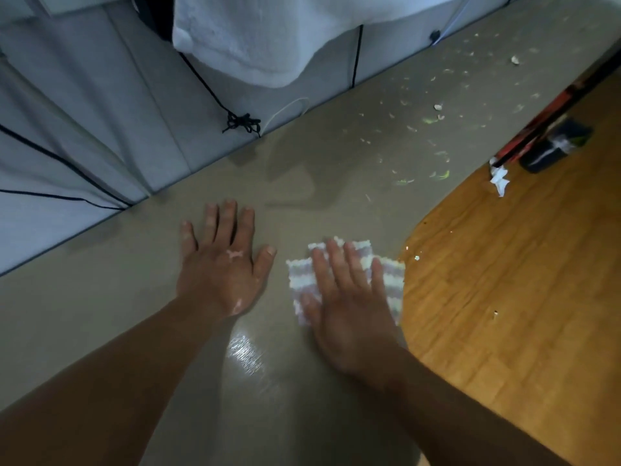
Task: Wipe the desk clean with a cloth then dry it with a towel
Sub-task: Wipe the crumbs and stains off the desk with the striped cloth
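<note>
Head view: the right hand (349, 297), fingers straight, presses the cloth (393, 274) flat at the desk's (100, 314) right edge. The left hand (220, 264) rests open alongside. This is the wiping step; next it probably calls for sweeping towards the crumbs (433, 121) at the far edge.

An office cubicle: grey desk (100, 314) against fabric partition panels (100, 95) with cables (242, 123).

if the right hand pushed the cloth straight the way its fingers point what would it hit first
Probably only bare desk, then the grey partition at its back edge, near the white cable. The right hand on the cloth points slightly left of the scattered scraps.
</note>
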`<action>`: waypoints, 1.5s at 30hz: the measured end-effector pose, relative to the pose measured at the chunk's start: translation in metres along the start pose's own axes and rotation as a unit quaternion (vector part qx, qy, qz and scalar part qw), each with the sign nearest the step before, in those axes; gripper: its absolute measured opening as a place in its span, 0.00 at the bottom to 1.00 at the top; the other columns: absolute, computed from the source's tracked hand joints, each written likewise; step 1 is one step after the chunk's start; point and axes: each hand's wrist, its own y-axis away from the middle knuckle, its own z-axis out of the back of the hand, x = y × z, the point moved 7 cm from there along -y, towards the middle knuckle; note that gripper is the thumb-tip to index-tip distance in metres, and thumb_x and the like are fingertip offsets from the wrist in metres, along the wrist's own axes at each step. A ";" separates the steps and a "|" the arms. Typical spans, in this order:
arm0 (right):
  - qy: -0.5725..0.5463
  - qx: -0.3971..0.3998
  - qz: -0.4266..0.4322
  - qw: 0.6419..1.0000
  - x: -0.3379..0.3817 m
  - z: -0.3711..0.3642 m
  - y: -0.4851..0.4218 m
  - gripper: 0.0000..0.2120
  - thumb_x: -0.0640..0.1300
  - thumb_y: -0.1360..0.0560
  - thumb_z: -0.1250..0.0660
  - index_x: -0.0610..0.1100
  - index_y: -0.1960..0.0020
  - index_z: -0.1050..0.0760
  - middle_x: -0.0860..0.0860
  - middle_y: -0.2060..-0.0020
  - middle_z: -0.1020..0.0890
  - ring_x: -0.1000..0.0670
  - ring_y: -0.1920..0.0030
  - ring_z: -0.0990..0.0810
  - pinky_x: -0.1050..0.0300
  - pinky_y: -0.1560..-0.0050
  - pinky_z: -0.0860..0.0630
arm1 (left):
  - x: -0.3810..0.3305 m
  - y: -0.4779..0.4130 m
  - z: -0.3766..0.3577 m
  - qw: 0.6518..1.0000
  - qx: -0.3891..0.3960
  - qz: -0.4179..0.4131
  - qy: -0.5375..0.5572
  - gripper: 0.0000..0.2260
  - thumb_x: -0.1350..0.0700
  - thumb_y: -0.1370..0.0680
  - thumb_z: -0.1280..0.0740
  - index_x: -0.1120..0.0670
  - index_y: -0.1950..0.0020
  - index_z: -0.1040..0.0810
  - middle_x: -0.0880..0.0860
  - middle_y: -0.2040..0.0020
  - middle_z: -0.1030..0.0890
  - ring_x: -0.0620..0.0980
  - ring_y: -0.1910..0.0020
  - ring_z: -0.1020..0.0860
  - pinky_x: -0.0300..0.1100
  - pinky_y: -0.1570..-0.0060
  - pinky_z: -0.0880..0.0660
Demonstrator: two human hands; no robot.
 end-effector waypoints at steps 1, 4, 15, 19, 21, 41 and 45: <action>-0.003 -0.006 0.034 0.999 0.015 -0.004 0.013 0.32 0.60 0.17 0.50 0.47 0.17 0.41 0.46 0.17 0.41 0.42 0.17 0.46 0.32 0.23 0.46 | -0.005 -0.005 0.001 1.000 -0.003 -0.003 0.001 0.37 0.32 0.22 0.64 0.48 0.16 0.56 0.52 0.15 0.56 0.56 0.17 0.59 0.65 0.22 0.58; -0.002 -0.016 0.086 0.996 0.032 -0.008 0.028 0.31 0.61 0.18 0.45 0.47 0.19 0.36 0.48 0.19 0.37 0.44 0.18 0.41 0.33 0.25 0.42 | -0.017 -0.021 0.003 1.000 0.000 -0.007 0.004 0.37 0.33 0.22 0.65 0.48 0.16 0.57 0.52 0.15 0.58 0.55 0.17 0.60 0.64 0.21 0.58; -0.017 0.022 0.013 1.000 -0.079 0.020 -0.103 0.33 0.64 0.17 0.58 0.53 0.15 0.54 0.52 0.16 0.52 0.49 0.16 0.57 0.40 0.19 0.60 | -0.035 -0.082 0.012 0.999 -0.029 0.012 -0.014 0.33 0.33 0.19 0.62 0.47 0.17 0.55 0.52 0.16 0.53 0.56 0.17 0.55 0.65 0.22 0.52; -0.022 0.023 -0.036 0.999 -0.138 0.036 -0.140 0.34 0.64 0.18 0.60 0.53 0.15 0.55 0.53 0.16 0.53 0.50 0.16 0.58 0.42 0.19 0.60 | -0.039 -0.092 0.013 0.999 -0.011 0.026 -0.024 0.33 0.33 0.19 0.61 0.46 0.17 0.58 0.51 0.16 0.57 0.57 0.17 0.56 0.63 0.21 0.55; -0.024 0.017 -0.061 0.998 -0.168 0.042 -0.157 0.33 0.65 0.17 0.59 0.53 0.15 0.55 0.53 0.16 0.53 0.49 0.16 0.57 0.41 0.19 0.59 | -0.040 -0.094 0.014 0.999 -0.010 0.024 -0.023 0.33 0.33 0.19 0.60 0.46 0.17 0.58 0.52 0.16 0.57 0.58 0.17 0.55 0.63 0.21 0.55; -0.065 -0.028 0.129 0.989 -0.048 0.026 -0.083 0.24 0.60 0.21 0.40 0.50 0.28 0.28 0.50 0.26 0.31 0.48 0.21 0.36 0.32 0.23 0.40 | -0.039 -0.107 0.018 0.999 -0.046 0.011 0.009 0.33 0.34 0.20 0.61 0.46 0.16 0.53 0.51 0.15 0.53 0.55 0.17 0.53 0.63 0.21 0.56; -0.064 0.004 0.132 0.989 -0.061 0.028 -0.117 0.27 0.61 0.17 0.47 0.53 0.21 0.38 0.54 0.22 0.38 0.50 0.19 0.43 0.36 0.20 0.48 | -0.038 -0.107 0.018 0.999 -0.049 0.010 0.009 0.34 0.34 0.20 0.61 0.46 0.16 0.53 0.52 0.15 0.52 0.55 0.17 0.54 0.64 0.21 0.55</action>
